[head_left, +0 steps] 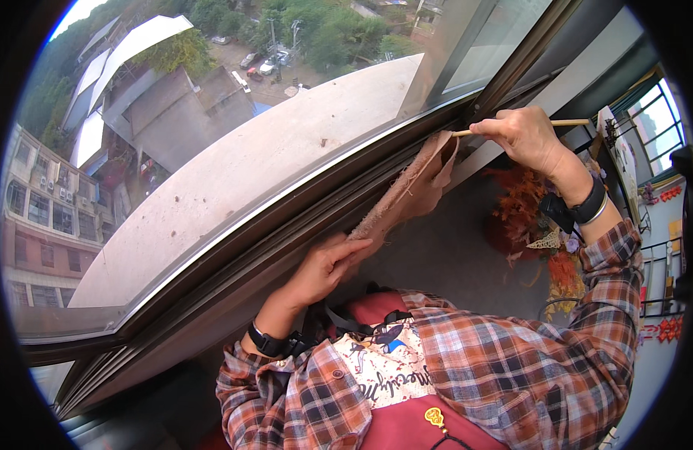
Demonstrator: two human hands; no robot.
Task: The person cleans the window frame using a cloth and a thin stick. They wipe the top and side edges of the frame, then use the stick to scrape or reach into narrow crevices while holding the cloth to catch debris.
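Note:
A thin wooden stick, like a chopstick (573,122), is pinched in my right hand (530,139), and its far end points left. That end meets the upper end of a brownish-pink cloth (410,199) with a frayed edge. The cloth stretches along the dark window track (286,234) and hangs partly over its inner side. My left hand (320,268) grips the lower end of the cloth, thumb laid along it. Whether the stick's tip is inside a fold of the cloth or in a groove of the track, I cannot tell.
Beyond the track lies a pale curved outer ledge (234,180) with specks of dirt, high above buildings and parked cars. A glass sash (489,52) stands at the upper right. Orange dried flowers (515,199) are near my right forearm, with a rack (661,277) behind.

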